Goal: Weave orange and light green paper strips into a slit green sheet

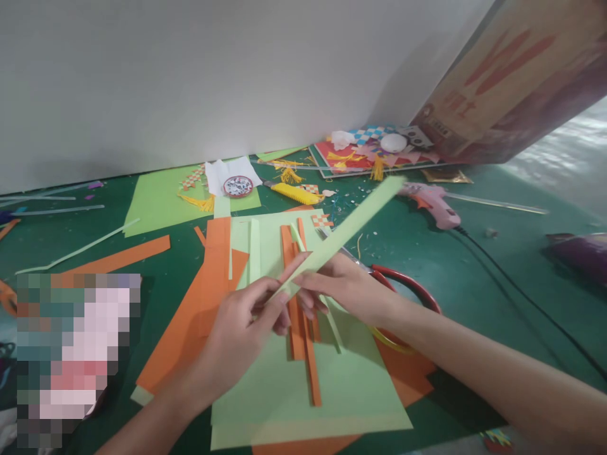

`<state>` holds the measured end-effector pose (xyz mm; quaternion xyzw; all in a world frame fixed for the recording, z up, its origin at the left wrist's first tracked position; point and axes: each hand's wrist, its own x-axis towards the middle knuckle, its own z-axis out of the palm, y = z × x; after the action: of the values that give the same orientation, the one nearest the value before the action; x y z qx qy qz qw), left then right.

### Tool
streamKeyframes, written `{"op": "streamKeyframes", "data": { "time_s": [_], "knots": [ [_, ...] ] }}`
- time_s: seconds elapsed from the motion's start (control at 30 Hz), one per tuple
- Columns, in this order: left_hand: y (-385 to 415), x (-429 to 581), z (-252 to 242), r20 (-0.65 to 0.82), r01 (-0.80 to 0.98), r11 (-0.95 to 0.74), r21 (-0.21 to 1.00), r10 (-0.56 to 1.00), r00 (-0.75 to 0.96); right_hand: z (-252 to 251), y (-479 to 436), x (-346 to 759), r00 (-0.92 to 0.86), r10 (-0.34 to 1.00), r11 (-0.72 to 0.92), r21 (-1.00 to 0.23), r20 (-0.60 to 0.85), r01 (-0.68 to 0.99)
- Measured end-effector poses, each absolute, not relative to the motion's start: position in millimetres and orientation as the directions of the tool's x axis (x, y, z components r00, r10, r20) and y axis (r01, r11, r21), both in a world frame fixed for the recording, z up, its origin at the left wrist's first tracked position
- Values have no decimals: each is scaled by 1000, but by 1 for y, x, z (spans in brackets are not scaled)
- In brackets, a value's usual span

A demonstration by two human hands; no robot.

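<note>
Strip (353, 225), lt green, held in L hand (251, 316) & R hand (344, 285) grips; exact R contact unclear.

- Left hand (249, 316): bare, with slim fingers and a slender wrist.
- Right hand (353, 287): bare, equally slim-fingered, its back smooth.
- Left forearm (159, 404): bare, narrow at the wrist.
- Right forearm (465, 347): bare to the edge of view, tapering towards the wrist.

Probably craft workspace: glue gun (442, 210), scissors (413, 279), cutter (296, 193), paper strips (351, 231).
</note>
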<state>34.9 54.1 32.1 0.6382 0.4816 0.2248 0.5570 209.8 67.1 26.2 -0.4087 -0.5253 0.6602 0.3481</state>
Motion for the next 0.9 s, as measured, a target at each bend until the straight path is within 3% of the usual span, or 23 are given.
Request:
{"op": "streamKeyframes", "data": {
  "time_s": [0.1, 0.27, 0.4, 0.7, 0.9],
  "knots": [
    [54, 34, 32, -273, 297, 132, 946, 819, 505, 26, 67, 211, -393, 897, -190, -979, -202, 70],
    [57, 34, 33, -319, 46, 368, 929, 727, 608, 26, 69, 213, -431, 882, -179, -981, -193, 71],
    [60, 34, 34, -349, 72, 410, 909, 658, 667, 25, 69, 212, -445, 879, -180, -983, -170, 20],
    [60, 32, 32, -398, 173, 370, 913, 710, 581, 27, 68, 211, -455, 868, -250, -967, -200, -52],
    [62, 33, 30, -362, -3, 486, 874, 656, 662, 25, 68, 214, -543, 828, -293, -933, -139, -209]
  ]
}}
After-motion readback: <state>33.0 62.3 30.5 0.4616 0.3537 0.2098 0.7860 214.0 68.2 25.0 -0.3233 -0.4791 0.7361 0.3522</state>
